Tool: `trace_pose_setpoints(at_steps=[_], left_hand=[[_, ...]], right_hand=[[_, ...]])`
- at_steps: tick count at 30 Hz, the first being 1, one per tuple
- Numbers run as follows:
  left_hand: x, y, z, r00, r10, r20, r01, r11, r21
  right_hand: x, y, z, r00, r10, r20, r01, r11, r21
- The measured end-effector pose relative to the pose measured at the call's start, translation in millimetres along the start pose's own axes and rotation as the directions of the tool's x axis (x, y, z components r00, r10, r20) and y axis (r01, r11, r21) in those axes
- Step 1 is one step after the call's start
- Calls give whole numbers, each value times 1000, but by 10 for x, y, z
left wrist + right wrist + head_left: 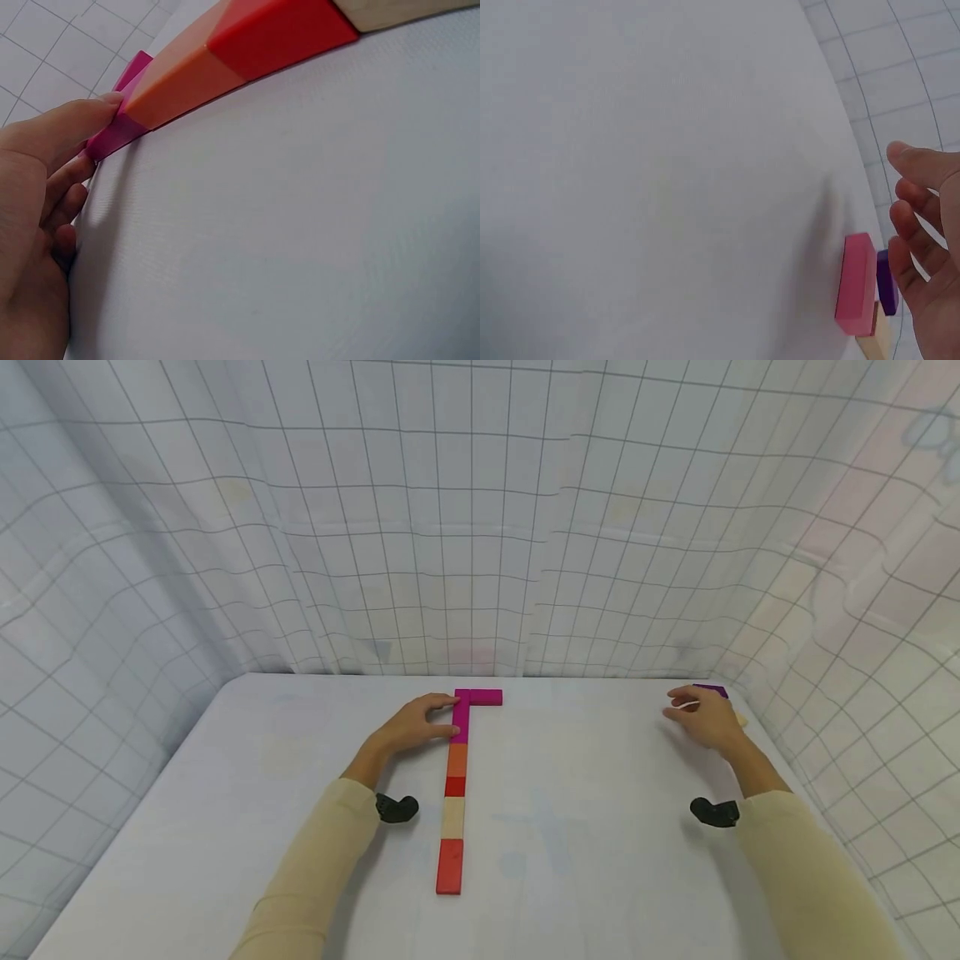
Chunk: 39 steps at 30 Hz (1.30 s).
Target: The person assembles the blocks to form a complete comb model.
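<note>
My left hand (411,725) lies at the left side of a magenta block (461,720), thumb and forefinger apart and both touching it. In the left wrist view, the thumb reaches the block's top and a finger is low at its side. A second magenta block (486,697) lies crosswise against its far end. Toward me the row runs on with an orange block (457,760), a dark red block (454,787), a pale wooden block (452,817) and a red block (450,866). My right hand (705,718), loosely bent and holding nothing, hovers near a purple block (712,689).
By the right hand are also a pink block (856,285) and a pale wooden block (875,334), close to the table's right edge. Grid-patterned cloth (480,527) hangs behind and on both sides of the white table (585,877). Dark wrist mounts (396,808) project from both sleeves.
</note>
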<state>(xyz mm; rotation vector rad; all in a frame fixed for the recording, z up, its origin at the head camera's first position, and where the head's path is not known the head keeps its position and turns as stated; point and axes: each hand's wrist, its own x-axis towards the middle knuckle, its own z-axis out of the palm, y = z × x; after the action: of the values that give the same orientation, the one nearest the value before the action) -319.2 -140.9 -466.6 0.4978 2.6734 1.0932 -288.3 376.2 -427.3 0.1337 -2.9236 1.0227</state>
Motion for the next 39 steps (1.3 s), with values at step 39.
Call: trace_pose_setpoints(at_steps=[39], left_hand=[[6, -14, 12, 1000, 1, -8, -1, 1000, -11]], right_hand=[[-113, 279, -77, 996, -33, 78, 41, 993, -112]])
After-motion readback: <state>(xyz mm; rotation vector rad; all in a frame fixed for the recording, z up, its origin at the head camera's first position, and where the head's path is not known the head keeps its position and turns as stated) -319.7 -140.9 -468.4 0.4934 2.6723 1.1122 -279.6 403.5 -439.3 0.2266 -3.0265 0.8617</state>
